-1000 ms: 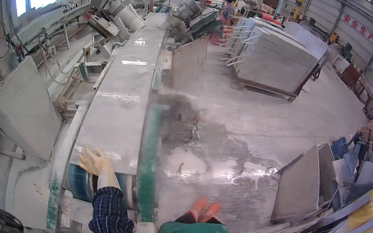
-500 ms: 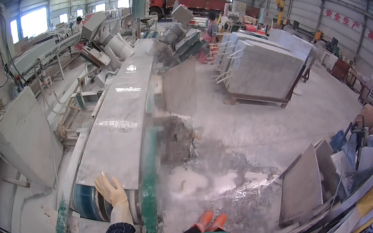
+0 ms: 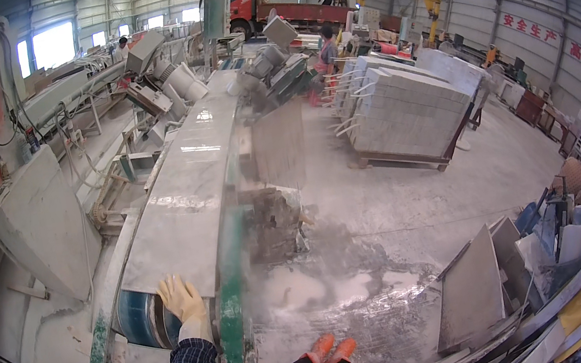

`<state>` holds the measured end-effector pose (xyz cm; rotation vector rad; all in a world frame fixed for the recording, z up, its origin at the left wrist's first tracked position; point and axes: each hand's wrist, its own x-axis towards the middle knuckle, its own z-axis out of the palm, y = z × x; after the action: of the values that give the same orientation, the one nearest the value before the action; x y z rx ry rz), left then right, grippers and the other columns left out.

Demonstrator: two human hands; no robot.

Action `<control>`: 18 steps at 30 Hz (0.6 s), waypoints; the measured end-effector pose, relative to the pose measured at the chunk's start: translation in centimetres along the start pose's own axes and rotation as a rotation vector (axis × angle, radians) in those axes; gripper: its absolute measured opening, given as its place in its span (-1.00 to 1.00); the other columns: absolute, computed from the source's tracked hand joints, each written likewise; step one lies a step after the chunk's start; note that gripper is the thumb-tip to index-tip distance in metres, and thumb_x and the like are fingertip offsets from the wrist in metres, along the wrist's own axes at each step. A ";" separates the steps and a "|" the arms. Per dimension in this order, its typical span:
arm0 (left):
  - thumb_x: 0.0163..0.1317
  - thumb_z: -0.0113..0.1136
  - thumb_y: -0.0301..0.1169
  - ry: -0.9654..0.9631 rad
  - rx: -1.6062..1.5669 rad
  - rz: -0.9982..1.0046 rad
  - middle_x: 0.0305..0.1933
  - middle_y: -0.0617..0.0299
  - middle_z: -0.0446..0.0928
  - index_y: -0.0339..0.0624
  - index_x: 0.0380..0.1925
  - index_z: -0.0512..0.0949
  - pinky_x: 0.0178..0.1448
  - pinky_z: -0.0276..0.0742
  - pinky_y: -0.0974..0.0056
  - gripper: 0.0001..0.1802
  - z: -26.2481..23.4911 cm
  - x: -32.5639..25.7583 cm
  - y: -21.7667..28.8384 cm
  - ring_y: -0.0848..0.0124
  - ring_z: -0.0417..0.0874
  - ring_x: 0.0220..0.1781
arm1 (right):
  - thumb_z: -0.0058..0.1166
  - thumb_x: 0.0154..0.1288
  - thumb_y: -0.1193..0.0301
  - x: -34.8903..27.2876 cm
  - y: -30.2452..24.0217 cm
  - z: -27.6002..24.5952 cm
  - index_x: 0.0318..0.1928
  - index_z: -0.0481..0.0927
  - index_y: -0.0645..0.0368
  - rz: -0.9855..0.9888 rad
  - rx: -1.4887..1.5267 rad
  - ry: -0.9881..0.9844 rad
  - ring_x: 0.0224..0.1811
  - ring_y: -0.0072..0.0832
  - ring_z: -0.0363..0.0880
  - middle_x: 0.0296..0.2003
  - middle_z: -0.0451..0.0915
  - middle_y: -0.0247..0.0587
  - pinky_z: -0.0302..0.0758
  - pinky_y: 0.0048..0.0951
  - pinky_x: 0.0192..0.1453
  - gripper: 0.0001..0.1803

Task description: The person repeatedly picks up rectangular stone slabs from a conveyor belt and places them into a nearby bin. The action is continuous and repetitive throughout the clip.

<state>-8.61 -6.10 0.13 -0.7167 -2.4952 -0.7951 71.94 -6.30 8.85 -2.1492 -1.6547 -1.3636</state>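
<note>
My left hand (image 3: 182, 299), in a cream rubber glove, reaches forward with its fingers stretched out. Its fingertips touch or hover just at the near edge of a long, wet, pale grey stone slab (image 3: 175, 215); exact contact is hard to tell. Under that edge lies the conveyor's end roller (image 3: 136, 315), dark blue and partly covered by the hand. The slab lies flat on the conveyor, running away from me toward the tilted motors (image 3: 181, 80). My right hand is not in view.
A green rail (image 3: 233, 306) runs along the conveyor's right side. Stacked pale slabs (image 3: 401, 105) stand on a rack farther right. Leaning offcuts (image 3: 470, 290) crowd the lower right, and the floor (image 3: 357, 301) is wet. A person (image 3: 328, 48) stands beyond, near a red truck (image 3: 242, 5).
My left hand has shifted slightly right along the slab's near edge, its fingers now closer together. The view has tilted a little.
</note>
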 end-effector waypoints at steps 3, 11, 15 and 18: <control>0.31 0.01 -0.25 -0.016 -0.017 -0.013 0.28 -0.19 0.42 -0.34 0.13 0.50 0.56 -0.06 -0.13 -0.52 -0.1 0.1 0.1 -0.16 0.26 0.41 | -0.01 0.38 0.30 0.3 0.7 0.1 0.29 0.35 0.39 0.670 0.964 -0.226 0.32 0.10 0.31 0.25 0.35 0.35 0.29 -0.10 0.40 -0.44; 0.30 -0.01 -0.22 0.002 0.008 0.002 0.27 -0.16 0.43 -0.31 0.12 0.51 0.54 -0.05 -0.16 -0.51 0.3 0.4 0.2 -0.16 0.28 0.38 | 0.02 0.37 0.21 -2.8 -0.3 3.0 0.11 0.52 0.32 0.236 0.116 -0.043 0.20 0.04 0.43 0.08 0.52 0.23 0.42 -0.06 0.25 -0.53; 0.31 -0.02 -0.22 -0.024 0.048 0.014 0.27 -0.14 0.44 -0.30 0.13 0.51 0.54 -0.05 -0.15 -0.51 0.4 0.6 0.2 -0.15 0.29 0.37 | 0.01 0.38 0.17 -3.2 0.2 3.8 0.03 0.58 0.26 0.010 -0.055 0.052 0.10 0.04 0.51 -0.03 0.58 0.18 0.49 -0.07 0.16 -0.58; 0.32 -0.03 -0.22 -0.010 0.040 0.019 0.27 -0.14 0.44 -0.29 0.13 0.50 0.55 -0.05 -0.14 -0.52 0.3 0.8 0.3 -0.13 0.30 0.37 | -0.01 0.39 0.15 -3.0 -0.6 2.6 0.02 0.59 0.22 0.164 0.037 -0.001 0.10 0.02 0.52 -0.04 0.59 0.17 0.49 -0.05 0.16 -0.58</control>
<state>-9.07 -5.43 0.45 -0.7306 -2.5024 -0.7345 72.94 -6.70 4.99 -2.2084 -1.4554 -1.2761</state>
